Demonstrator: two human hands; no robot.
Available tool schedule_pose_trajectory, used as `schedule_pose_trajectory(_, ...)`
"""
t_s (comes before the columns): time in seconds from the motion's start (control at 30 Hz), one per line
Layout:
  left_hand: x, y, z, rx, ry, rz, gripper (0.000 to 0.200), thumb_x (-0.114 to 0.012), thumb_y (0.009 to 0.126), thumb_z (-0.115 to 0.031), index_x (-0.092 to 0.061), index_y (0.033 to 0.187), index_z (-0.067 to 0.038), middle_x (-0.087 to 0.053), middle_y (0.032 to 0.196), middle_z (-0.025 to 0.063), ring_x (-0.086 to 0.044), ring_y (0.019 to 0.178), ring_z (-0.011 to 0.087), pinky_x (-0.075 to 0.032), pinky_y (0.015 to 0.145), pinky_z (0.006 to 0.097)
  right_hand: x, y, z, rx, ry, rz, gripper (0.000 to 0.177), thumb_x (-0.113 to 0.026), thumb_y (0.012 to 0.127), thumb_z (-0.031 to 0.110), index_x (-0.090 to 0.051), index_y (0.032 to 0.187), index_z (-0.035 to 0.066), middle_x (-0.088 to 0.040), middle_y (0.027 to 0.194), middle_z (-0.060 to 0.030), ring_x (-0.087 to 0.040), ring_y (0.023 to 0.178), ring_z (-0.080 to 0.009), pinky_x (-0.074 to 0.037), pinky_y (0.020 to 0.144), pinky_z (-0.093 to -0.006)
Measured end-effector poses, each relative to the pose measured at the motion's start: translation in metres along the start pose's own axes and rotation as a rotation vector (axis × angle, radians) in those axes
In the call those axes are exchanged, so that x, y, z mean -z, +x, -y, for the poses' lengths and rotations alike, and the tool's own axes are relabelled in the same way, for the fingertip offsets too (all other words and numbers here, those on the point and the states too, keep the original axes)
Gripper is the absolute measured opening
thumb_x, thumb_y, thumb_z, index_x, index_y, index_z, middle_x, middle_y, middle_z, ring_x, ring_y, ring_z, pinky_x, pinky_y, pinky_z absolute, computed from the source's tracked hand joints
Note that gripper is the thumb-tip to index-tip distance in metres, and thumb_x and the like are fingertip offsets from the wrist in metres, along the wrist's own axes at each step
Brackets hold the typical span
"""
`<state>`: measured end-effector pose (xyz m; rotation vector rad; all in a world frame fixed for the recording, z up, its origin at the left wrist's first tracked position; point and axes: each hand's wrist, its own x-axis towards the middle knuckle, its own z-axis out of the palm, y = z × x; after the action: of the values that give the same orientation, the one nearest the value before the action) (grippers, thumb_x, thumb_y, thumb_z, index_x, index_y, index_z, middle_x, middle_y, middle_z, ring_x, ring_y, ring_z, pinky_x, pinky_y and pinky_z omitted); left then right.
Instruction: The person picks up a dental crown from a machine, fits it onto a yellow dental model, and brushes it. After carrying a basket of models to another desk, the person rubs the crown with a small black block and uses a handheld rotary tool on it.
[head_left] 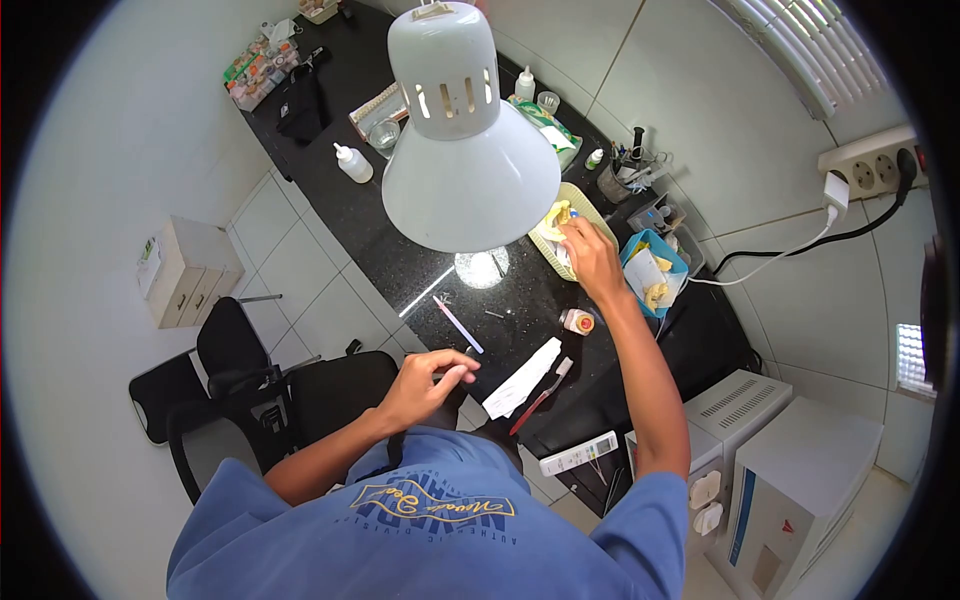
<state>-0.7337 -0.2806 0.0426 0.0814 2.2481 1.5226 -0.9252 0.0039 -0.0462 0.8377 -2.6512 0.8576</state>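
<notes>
My right hand (590,256) reaches into a pale yellow basket (601,212) at the back of the black bench. Its fingers are bent and closed beside a yellow curved piece (557,217); what they grip is hidden. Over the bench's front edge, my left hand (428,384) has loosely curled fingers, the thumb apart, and nothing visible in it. Close to it lies a thin tool with a pale blue-violet handle (460,326). Between my arms are a folded white paper (524,380), a toothbrush with a red handle (541,398) and a small capped jar (577,321).
A white lamp (472,180) hangs low over the bench. To the right stand a blue basket (640,240) with yellowish pieces and a tool holder (617,184). A white bottle (353,163), a glass bowl (384,136) and a remote control (579,454) also lie around.
</notes>
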Motion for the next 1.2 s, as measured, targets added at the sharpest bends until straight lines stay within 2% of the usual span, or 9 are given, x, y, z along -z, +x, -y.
schedule_pose_trajectory(0.17,-0.02,0.043,-0.034,-0.003,-0.466,0.071,0.023,-0.051,0.103,-0.009,-0.067,0.113,0.003,-0.071,0.095,0.0074,-0.066,0.093,0.0109,-0.053,0.091,0.0293,0.054,-0.039,0.086,-0.3,0.215,-0.279,0.023,-0.07,0.085,0.001,-0.068,0.108,0.001,-0.064,0.104,-0.014,-0.065,0.095,-0.0336,-0.052,0.083,-0.0409)
schedule_pose_trajectory(0.3,-0.05,0.065,-0.067,-0.117,-0.604,0.112,0.033,-0.051,0.105,-0.015,-0.056,0.133,0.002,-0.067,0.115,0.0088,-0.064,0.106,0.0134,-0.051,0.097,0.0314,0.095,-0.087,0.145,-0.369,0.21,-0.416,0.024,-0.075,0.083,0.002,-0.069,0.107,0.003,-0.067,0.104,-0.0123,-0.067,0.095,-0.0306,-0.054,0.082,-0.0388)
schedule_pose_trajectory(0.37,-0.067,0.067,-0.087,-0.177,-0.623,0.231,0.046,-0.048,0.107,-0.019,-0.041,0.148,0.001,-0.059,0.133,0.0119,-0.058,0.121,0.0164,-0.048,0.103,0.033,0.108,-0.113,0.166,-0.418,0.202,-0.45,0.027,-0.077,0.081,0.001,-0.07,0.107,0.004,-0.067,0.104,-0.012,-0.067,0.094,-0.0286,-0.054,0.083,-0.0374)
schedule_pose_trajectory(0.47,-0.102,0.057,-0.102,-0.155,-0.708,0.404,0.05,-0.043,0.108,-0.024,-0.034,0.152,-0.001,-0.058,0.136,0.0165,-0.055,0.127,0.0219,-0.045,0.107,0.036,0.12,-0.154,0.188,-0.455,0.19,-0.483,0.028,-0.076,0.081,0.001,-0.07,0.107,0.004,-0.067,0.104,-0.0114,-0.067,0.094,-0.0273,-0.055,0.081,-0.0365)
schedule_pose_trajectory(0.57,-0.137,0.038,-0.109,-0.086,-0.648,0.498,0.049,-0.044,0.108,-0.025,-0.036,0.15,-0.003,-0.062,0.129,0.0156,-0.061,0.119,0.0198,-0.049,0.102,0.0334,0.133,-0.194,0.205,-0.517,0.169,-0.495,0.029,-0.075,0.081,0.002,-0.07,0.109,0.004,-0.065,0.105,-0.0112,-0.067,0.094,-0.0288,-0.055,0.08,-0.0372)
schedule_pose_trajectory(0.7,-0.176,0.01,-0.102,0.221,-0.773,0.509,0.045,-0.042,0.108,-0.026,-0.04,0.147,-0.002,-0.063,0.106,0.0074,-0.064,0.104,0.0159,-0.055,0.094,0.0337,0.154,-0.246,0.235,-0.644,0.163,-0.502,0.033,-0.076,0.082,0.007,-0.069,0.114,0.006,-0.064,0.109,-0.0104,-0.067,0.09,-0.0286,-0.056,0.075,-0.0367)
schedule_pose_trajectory(0.83,-0.201,-0.014,-0.091,0.358,-0.74,0.565,0.045,-0.031,0.108,-0.03,-0.049,0.136,-0.001,-0.049,0.082,0.0006,-0.059,0.08,0.0134,-0.054,0.091,0.0375,0.189,-0.321,0.251,-0.837,-0.007,-0.679,0.018,-0.073,0.087,0.0,-0.073,0.104,0.006,-0.069,0.088,-0.0073,-0.061,0.063,-0.015,-0.049,0.056,-0.0289)
schedule_pose_trajectory(1.0,-0.221,-0.033,-0.087,0.383,-0.642,0.661,0.044,-0.03,0.106,-0.029,-0.053,0.129,0.002,-0.044,0.073,-0.0006,-0.055,0.074,0.0127,-0.052,0.087,0.0352,0.248,-0.404,0.234,-1.11,-0.343,-0.731,0.012,-0.067,0.092,0.005,-0.073,0.102,0.005,-0.068,0.092,-0.0062,-0.062,0.068,-0.0159,-0.049,0.056,-0.0275)
schedule_pose_trajectory(1.2,-0.234,-0.043,-0.095,0.308,-0.594,0.622,0.05,-0.03,0.104,-0.027,-0.048,0.137,0.006,-0.053,0.078,0.0025,-0.06,0.083,0.0175,-0.05,0.09,0.0343,0.275,-0.438,0.205,-1.128,-0.418,-0.569,0.015,-0.065,0.094,0.006,-0.074,0.107,0.007,-0.066,0.1,-0.0055,-0.064,0.08,-0.0179,-0.05,0.064,-0.029)
